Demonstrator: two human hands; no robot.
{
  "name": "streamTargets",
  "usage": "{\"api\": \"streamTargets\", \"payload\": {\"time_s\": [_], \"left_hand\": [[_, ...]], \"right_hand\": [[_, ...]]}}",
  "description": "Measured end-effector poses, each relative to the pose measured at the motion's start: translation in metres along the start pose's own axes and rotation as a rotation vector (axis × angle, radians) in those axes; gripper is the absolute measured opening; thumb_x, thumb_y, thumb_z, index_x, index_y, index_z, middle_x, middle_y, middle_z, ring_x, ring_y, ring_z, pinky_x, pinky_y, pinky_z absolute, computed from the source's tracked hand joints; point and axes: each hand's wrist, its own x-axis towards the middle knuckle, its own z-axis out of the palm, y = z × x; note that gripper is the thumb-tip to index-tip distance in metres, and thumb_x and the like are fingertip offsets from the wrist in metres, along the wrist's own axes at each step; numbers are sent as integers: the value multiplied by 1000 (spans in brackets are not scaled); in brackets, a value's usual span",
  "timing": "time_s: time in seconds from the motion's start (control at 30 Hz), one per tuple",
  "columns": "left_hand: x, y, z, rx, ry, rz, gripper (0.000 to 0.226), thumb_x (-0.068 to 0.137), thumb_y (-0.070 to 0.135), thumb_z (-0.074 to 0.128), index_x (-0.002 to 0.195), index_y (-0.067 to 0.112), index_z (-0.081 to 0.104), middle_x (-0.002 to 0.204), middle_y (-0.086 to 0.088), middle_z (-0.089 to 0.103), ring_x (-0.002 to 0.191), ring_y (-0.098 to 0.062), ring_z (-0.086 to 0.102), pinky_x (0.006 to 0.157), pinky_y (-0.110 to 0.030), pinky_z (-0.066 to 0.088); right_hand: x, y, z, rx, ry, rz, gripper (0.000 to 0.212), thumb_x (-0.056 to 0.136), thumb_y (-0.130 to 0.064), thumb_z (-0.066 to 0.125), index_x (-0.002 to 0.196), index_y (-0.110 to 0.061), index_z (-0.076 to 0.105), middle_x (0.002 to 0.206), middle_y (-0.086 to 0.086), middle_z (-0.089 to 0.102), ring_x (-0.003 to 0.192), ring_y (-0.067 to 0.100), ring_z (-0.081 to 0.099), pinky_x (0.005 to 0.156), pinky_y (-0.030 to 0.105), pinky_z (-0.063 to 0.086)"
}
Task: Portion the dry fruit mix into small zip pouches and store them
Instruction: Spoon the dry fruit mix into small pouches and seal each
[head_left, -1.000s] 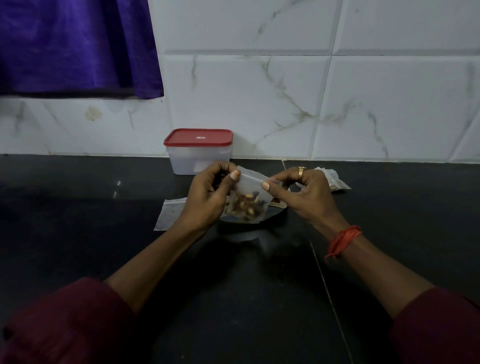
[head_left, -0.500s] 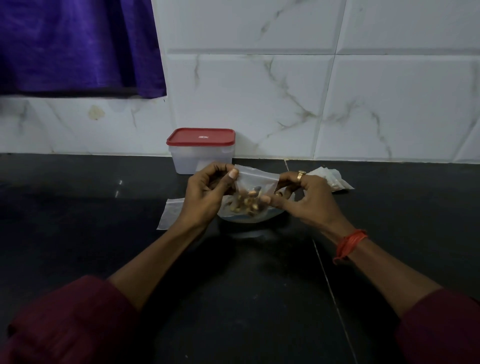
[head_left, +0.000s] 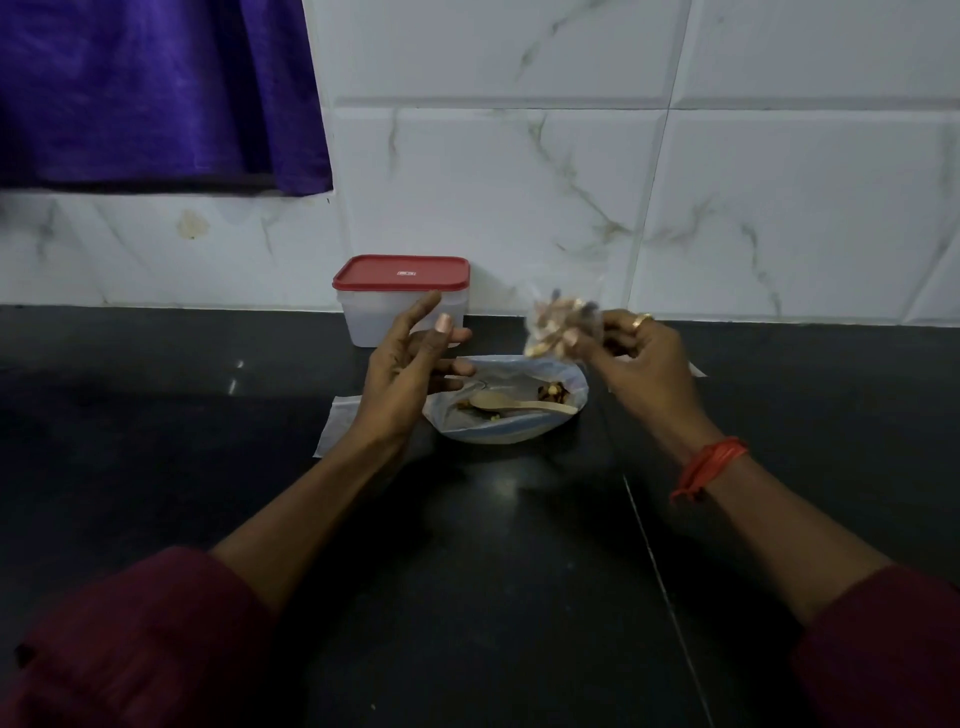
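Right hand (head_left: 641, 358) pinches the filled pouch (head_left: 558, 325); left hand (head_left: 402, 374), fingers spread, partly hides the red-lidded box (head_left: 384, 312).

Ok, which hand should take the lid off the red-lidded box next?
Probably left. The left hand is open, empty and just in front of the box; the right hand holds the filled pouch.

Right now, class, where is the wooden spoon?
In the head view, the wooden spoon lies inside the plastic-lined bowl at centre, just right of the left hand, before the red-lidded container.
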Motion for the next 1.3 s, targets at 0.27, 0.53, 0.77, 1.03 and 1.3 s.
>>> {"api": "streamTargets", "payload": {"time_s": [0.27,0.53,0.77,1.03,1.3], "left_hand": [[0,-3,-4,87,41,35,38,99,22,56,136,14,55,99,-8,73,79,-21,68,78,-32,59],[-2,-3,-1,111,40,51,36,97,17,59,134,16,57,99,-11,72,77,-17,67,80,-33,60],[-2,-2,-3,149,47,56,35,97,13,61,131,12,58,96,-10,73,77,-20,66,79,-35,60],[-2,0,-7,112,115,42,29,96,10,62,125,11,62,88,-7,71,71,-16,65,74,-29,60],[8,-5,-42,830,282,187,32,98,23,57,130,25,58,100,2,70,85,-10,66,74,-33,56]], "right_hand": [[21,38,-33,-207,186,175,24,81,-41,77,99,-25,73,87,3,75,76,22,73,74,50,61],[13,45,-23,-491,111,121,40,85,-33,77,122,-18,69,74,-10,64,84,13,68,86,28,50],[12,60,-29,-669,143,6,36,82,-37,77,116,-25,70,80,-8,73,100,18,69,108,50,37],[7,51,-31,-998,115,-11,30,90,-48,61,117,-39,71,124,-1,52,118,24,52,92,32,18],[-15,6,11,-742,81,-434,22,87,-36,61,105,-34,73,105,-9,62,101,8,58,95,39,28]]}}
